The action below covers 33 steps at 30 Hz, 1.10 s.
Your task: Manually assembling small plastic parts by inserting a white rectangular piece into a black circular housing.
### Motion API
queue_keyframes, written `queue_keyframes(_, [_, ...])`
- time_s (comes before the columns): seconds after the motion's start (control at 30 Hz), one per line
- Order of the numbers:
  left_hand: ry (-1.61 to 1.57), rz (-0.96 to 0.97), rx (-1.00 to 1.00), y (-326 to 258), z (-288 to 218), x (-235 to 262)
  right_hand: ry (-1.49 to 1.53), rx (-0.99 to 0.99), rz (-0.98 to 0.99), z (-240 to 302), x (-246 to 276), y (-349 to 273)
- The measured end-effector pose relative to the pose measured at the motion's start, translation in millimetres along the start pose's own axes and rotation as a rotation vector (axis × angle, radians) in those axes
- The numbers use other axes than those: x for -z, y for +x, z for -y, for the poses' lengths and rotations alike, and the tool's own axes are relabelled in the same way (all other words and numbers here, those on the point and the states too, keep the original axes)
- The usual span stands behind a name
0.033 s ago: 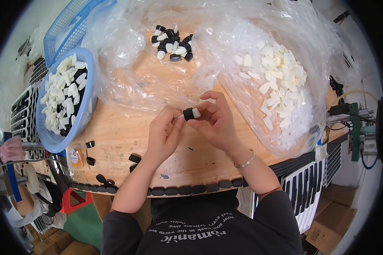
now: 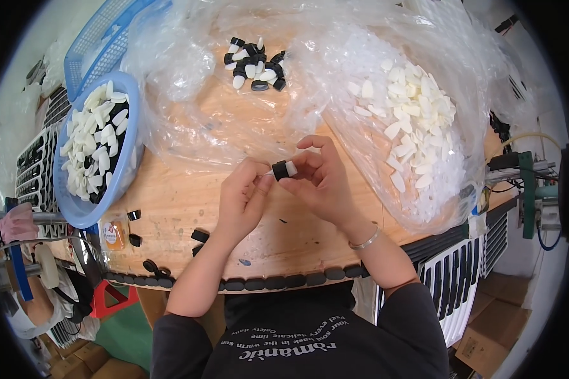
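Note:
Over the middle of the table, a small black band-like piece (image 2: 279,170) with a white part sticking out of its right side is between my two hands. My left hand (image 2: 245,199) is closed in a pinch on its left end, where a bit of white also shows. My right hand (image 2: 320,186) has thumb and fingers curled round the white end, with its forefinger raised. Beyond my hands sits a loose pile of black pieces with white oval inserts (image 2: 257,68). A heap of white oval pieces (image 2: 417,114) lies on clear plastic to the right.
On the left stands a blue basin (image 2: 136,107) full of white and black pieces, with a blue basket (image 2: 101,47) behind it. Black pieces (image 2: 276,282) line the table's near edge. Clear plastic sheeting (image 2: 177,120) covers the far side. Several loose black pieces (image 2: 200,235) lie near my left forearm.

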<state>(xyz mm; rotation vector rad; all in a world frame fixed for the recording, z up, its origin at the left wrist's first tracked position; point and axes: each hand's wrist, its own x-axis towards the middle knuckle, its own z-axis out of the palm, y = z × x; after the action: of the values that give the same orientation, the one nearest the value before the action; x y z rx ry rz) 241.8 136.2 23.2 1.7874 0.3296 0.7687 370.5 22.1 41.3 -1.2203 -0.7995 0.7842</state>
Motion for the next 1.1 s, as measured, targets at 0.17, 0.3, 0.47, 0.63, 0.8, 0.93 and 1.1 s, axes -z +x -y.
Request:
queue_keyframes(0.17, [-0.117,-0.033,0.04,1,-2,0,-0.076,-0.005,-0.029,3,1,0])
queue_keyframes(0.3, [0.019,0.011,0.001,3,-1,-2,-0.385,0.221,-0.03,10,-1,-3])
queue_keyframes(0.47, [0.035,0.022,-0.026,-4,2,-4,-0.573,0.306,-0.017,14,-1,-7])
queue_keyframes(0.63, [-0.287,-0.066,0.183,-8,-5,-9,-0.53,0.357,-0.105,17,-3,-7])
queue_keyframes(0.8, [-0.047,-0.014,-0.028,-6,4,-6,-0.682,0.493,-0.024,20,-1,-8])
queue_keyframes(0.93, [-0.315,-0.028,0.059,-7,3,-9,-0.557,0.455,-0.007,19,0,-8])
queue_keyframes(1.1, [-0.447,-0.049,0.183,-10,0,-9,-0.528,0.486,-0.039,19,-3,-8])
